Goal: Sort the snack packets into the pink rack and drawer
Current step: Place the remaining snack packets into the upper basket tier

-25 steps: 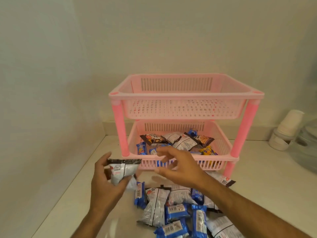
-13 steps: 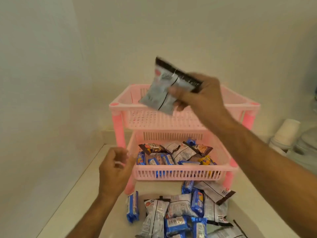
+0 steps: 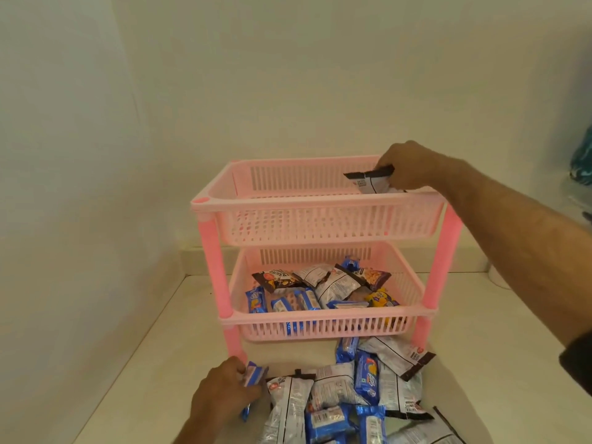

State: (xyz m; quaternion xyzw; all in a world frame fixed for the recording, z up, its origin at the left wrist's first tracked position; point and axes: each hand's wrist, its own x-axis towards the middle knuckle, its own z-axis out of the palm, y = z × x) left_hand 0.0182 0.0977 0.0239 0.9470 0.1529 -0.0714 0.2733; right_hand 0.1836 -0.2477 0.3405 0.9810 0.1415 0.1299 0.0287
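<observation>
A pink two-tier rack (image 3: 211,251) stands on a white counter in a corner. My right hand (image 3: 413,166) reaches into the right end of the top basket (image 3: 304,221) and grips a silver packet with a black top edge (image 3: 371,182), half sunk below the rim. Down on the counter, my left hand (image 3: 224,395) closes around a blue packet (image 3: 253,379) by the rack's front left leg. The lower basket (image 3: 320,325) holds several mixed packets (image 3: 323,286). A pile of silver and blue packets (image 3: 349,392) lies on the counter in front of the rack.
Walls close off the left side and the back. Something teal (image 3: 581,158) and other blurred items sit at the far right edge. Bare counter (image 3: 134,363) stretches left of the rack.
My right hand carried the silver packet from above the rack down into the right end of the top basket. My left hand dropped to the counter and took hold of a blue packet.
</observation>
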